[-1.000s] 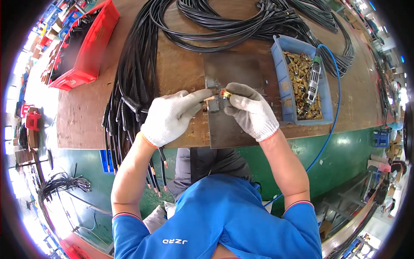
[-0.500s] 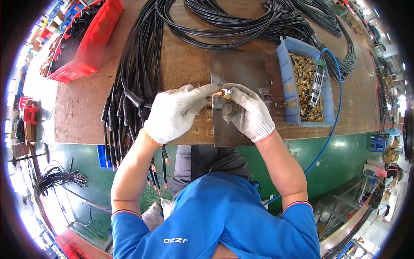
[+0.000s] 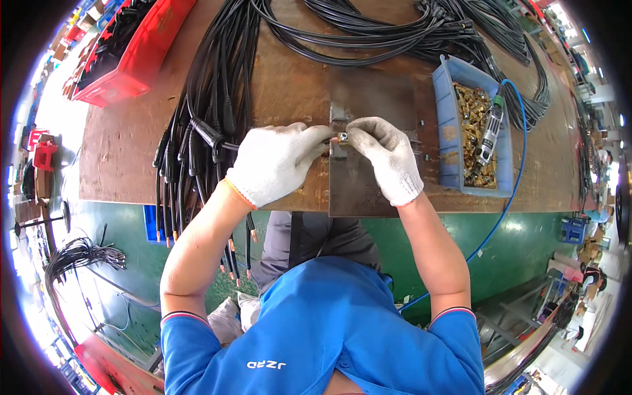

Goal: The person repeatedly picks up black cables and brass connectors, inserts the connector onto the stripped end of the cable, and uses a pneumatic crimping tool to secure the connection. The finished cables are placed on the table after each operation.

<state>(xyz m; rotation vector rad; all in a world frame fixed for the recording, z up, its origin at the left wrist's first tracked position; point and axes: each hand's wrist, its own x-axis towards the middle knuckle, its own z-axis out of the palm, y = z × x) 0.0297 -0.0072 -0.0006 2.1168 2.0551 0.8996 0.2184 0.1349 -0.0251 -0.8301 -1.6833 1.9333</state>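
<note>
Centrally: knit-gloved left hand (image 3: 280, 161) pinches black rubbery cable (image 3: 212, 137) end | right hand (image 3: 388, 158) fingers clamp small brass fitting (image 3: 343, 137), frame centre, over dull metal plate (image 3: 375, 99) | blue plastic bin (image 3: 445, 125) of brass parts right.

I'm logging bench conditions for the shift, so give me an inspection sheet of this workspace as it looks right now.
Surface: brown wooden bench top with a dark metal plate at the front edge.
Job's things: small brass fitting pinched between both hands over the plate; black cable running into the left hand.
Clutter: blue bin of brass fittings with a pneumatic tool lying in it; red crate at the far left.
Hands: left hand and right hand, both in white knit gloves, fingertips meeting at the fitting.
Cables: black cable bundles across the bench, some hanging over the front edge; blue air hose.
Surroundings: green floor.
</note>
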